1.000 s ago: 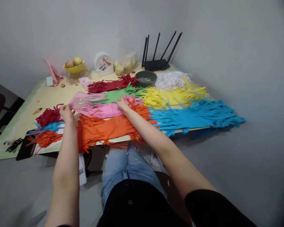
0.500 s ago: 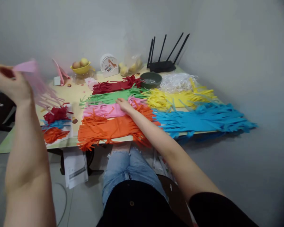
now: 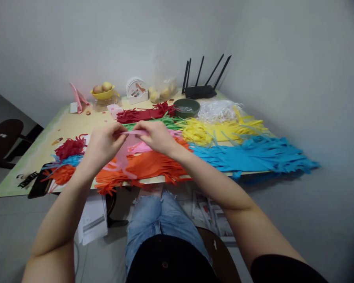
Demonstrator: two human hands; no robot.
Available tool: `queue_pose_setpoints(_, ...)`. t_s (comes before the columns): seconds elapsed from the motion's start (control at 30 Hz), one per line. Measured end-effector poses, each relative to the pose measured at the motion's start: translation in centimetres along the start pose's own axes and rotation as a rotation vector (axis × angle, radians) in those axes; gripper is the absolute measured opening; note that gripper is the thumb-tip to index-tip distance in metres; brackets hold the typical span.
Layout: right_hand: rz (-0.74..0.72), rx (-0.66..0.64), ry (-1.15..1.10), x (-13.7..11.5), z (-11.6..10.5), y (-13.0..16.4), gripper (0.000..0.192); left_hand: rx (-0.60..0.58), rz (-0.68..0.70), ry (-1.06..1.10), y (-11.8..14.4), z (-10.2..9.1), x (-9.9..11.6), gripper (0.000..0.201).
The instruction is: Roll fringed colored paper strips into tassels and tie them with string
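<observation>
A yellow bowl [image 3: 102, 94] holding two round fruits stands at the far edge of the bench [image 3: 65, 126], beside a clear bag [image 3: 163, 91] of pale lumps and a dark green bowl [image 3: 186, 107] whose contents cannot be made out. Both arms reach forward over the near edge, bent slightly inward so that the hands meet above the middle of the bench. The left hand [image 3: 104, 144] and the right hand [image 3: 155, 136] each pinch one end of a pink fringed paper strip [image 3: 135, 133], fingers closed on its top band, which is stretched flat and level between them while its cut fringe hangs down in front of the orange fringed paper [image 3: 147, 166] lying below. More pink paper [image 3: 139, 147] lies just under the right hand. Fringed sheets of red [image 3: 144, 113], green [image 3: 168, 121], yellow [image 3: 221, 126] and blue [image 3: 253, 153] cover the right half of the bench, and small bundles of red, blue and orange scraps [image 3: 65, 159] sit near the left hand. A black router [image 3: 201, 91] with raised antennas stands against the wall.
</observation>
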State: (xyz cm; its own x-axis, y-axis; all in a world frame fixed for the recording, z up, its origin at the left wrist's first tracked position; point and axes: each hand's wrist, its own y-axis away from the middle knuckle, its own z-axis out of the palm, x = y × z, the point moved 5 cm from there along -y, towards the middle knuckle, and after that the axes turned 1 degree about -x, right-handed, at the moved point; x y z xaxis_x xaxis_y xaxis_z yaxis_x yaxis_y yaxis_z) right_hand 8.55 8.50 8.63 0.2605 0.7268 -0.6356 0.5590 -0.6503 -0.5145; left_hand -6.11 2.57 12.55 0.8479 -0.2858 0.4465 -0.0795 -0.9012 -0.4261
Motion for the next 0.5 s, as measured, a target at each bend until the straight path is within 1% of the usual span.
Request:
queue_pose_setpoints(0.07, -0.002, -0.075, -0.086, -0.1, -1.7, 0.1, 0.016, -0.056, -0.018, 0.075, 0.1, -0.2, -0.2, 0.017)
queue_pose_setpoints(0.13, -0.034, -0.083, -0.126, -0.5, -3.6, 0.2, 0.015, -0.143, -0.044, 0.173, 0.1, 0.0, -0.4, 0.023)
queue_pose_setpoints(0.2, -0.023, -0.104, -0.15, -0.7, -4.8, 0.5, 0.016, -0.204, -0.092, 0.287, 0.2, 0.4, -0.8, 0.027)
queue_pose_setpoints(0.3, 0.02, -0.161, -0.205, -0.4, -5.4, 1.1, 0.015, -0.178, -0.169, 0.43, 0.5, 1.0, -1.6, 0.029)
queue_pose_setpoints(0.33, 0.017, -0.156, -0.215, -0.3, -5.6, 1.3, 0.015, -0.15, -0.183, 0.463, 0.6, 1.1, -1.9, 0.029)
queue_pose_setpoints(0.43, -0.026, -0.086, -0.231, -0.1, -6.0, 1.8, 0.016, -0.067, -0.206, 0.56, 1.0, 1.5, -3.0, 0.031)
queue_pose_setpoints(0.5, -0.031, -0.065, -0.257, 0.0, -6.1, 2.1, 0.016, -0.042, -0.229, 0.629, 1.2, 1.8, -3.7, 0.032)
